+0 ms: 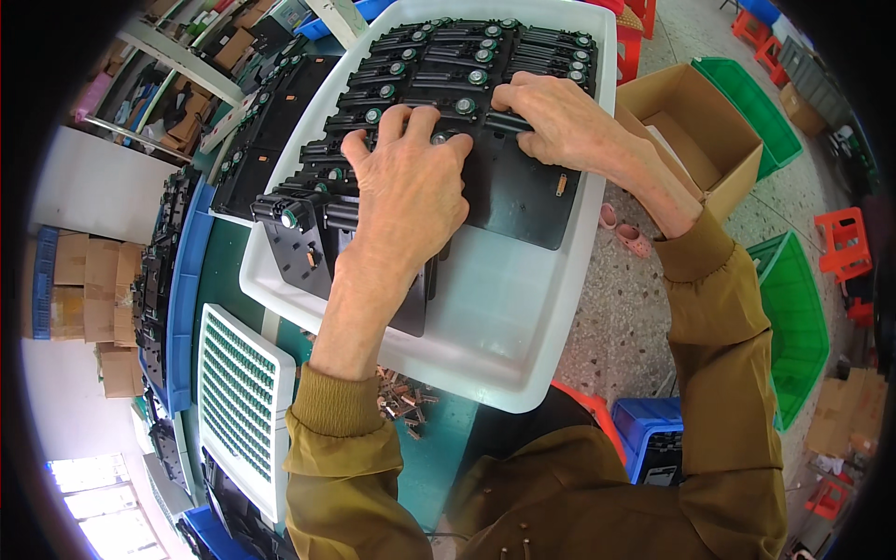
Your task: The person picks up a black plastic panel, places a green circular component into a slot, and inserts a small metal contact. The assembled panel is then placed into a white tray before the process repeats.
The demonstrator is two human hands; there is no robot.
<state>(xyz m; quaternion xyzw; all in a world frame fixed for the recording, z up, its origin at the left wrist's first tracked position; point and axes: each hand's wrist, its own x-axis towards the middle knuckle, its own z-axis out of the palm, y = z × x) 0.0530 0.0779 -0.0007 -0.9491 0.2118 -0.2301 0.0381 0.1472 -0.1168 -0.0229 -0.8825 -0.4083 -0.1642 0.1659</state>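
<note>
My left hand is bent over the near rows, its fingertips curled around the top bar of a flat black plastic panel. At the right end of that same bar my right hand is closed, thumb and fingers pinching it. The panel has a round silver piece on its top edge and a small copper-coloured clip low on its face. Behind it, overlapping rows of similar black panels fill the white tray. Another black panel leans near the tray's left side, partly hidden by my left forearm.
Left of the tray stands a white rack of small green parts. Loose copper-coloured clips lie on the green tabletop. An open cardboard box and green bins are to the right, with a blue crate below.
</note>
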